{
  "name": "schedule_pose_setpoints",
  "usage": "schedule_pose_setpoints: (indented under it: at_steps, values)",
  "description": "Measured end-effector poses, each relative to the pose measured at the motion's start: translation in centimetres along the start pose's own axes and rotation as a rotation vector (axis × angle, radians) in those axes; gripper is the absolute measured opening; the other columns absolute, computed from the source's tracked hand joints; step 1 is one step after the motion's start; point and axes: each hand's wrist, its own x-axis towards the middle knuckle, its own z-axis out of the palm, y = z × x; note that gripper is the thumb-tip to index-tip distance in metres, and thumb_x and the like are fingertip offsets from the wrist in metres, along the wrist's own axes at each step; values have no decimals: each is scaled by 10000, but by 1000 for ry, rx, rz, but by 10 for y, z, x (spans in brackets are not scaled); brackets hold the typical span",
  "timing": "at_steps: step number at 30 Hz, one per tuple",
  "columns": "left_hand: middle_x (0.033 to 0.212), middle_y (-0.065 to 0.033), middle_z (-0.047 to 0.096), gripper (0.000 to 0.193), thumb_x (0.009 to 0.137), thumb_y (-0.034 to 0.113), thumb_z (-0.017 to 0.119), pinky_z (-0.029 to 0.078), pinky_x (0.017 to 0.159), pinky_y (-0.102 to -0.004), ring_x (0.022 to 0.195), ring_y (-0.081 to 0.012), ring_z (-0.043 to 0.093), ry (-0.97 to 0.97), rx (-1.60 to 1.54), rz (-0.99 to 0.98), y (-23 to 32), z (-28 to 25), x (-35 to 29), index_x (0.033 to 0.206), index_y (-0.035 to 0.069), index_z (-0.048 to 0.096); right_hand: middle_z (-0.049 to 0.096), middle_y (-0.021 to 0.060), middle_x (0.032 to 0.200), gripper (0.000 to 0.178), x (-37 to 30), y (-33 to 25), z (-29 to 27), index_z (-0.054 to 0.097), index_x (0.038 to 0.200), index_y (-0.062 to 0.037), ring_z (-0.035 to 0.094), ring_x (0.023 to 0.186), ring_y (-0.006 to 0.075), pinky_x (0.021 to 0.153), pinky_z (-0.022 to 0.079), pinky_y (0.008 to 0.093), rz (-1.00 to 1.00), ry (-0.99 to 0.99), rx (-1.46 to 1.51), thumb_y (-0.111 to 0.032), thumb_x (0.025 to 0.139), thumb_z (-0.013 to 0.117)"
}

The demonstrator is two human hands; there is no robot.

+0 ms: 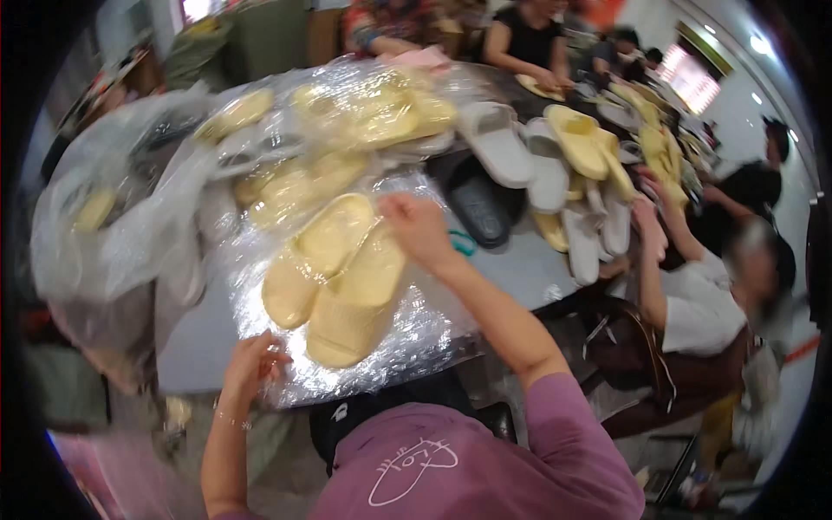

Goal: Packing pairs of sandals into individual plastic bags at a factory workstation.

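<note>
At your far left, a clear plastic bag (65, 247) bulges over the edge of the grey surface (192, 354); a yellow shape shows through it. Next, your left hand (254, 364) is at the near-left edge of a sheet of crinkled clear film (412, 342). Its fingers are loosely bent and blurred; you cannot tell whether they grip the film. To the right of this hand, the pair of yellow slippers (351, 299) lies side by side on the film, directly in front of you. Beyond the pair, more yellow slippers (381, 113) are heaped under clear plastic. Your right hand (418, 230) is at the far right end of the pair, fingers curled inward; you cannot tell whether they hold film or a slipper. Right of it are a green ring (463, 242), a black slipper (479, 206), and grey slippers (496, 146) beside further yellow ones. At far right, a co-worker (706, 303) in a white top sits near the surface.
</note>
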Motion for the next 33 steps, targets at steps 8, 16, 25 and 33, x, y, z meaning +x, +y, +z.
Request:
schedule_pose_setpoints:
  at_steps: [8,16,25,33]
  values:
    - [569,17,508,136,938,187,535,310,378,-204,412,-68,422,230,101,300,13,-18,27,900,63,575,690,106,967,273,-92,-28,-86,623,1116,44,650,891,142,808,504,259,279,97,612,-163,960,537]
    - [1104,-137,532,436,896,102,550,445,803,-316,877,-211,523,530,683,787,35,-6,48,1307,-1,449,609,81,1034,239,-153,1,-111,617,1054,14,597,950,190,850,460,293,95,343,-133,11,816,623]
    - [1475,-245,288,498,980,203,408,216,1133,-416,1387,-384,243,339,1013,754,-14,-7,-3,1401,-52,327,667,122,935,349,-43,-38,-15,670,930,-28,629,806,213,737,487,321,288,-852,-398,-364,891,583]
    - [1486,-253,257,479,982,172,356,166,1151,-431,1387,-401,218,308,964,720,-35,-20,6,1393,-72,328,634,124,1180,266,-49,24,-36,670,1100,-61,457,1269,301,1064,352,395,283,-878,1071,-144,870,566]
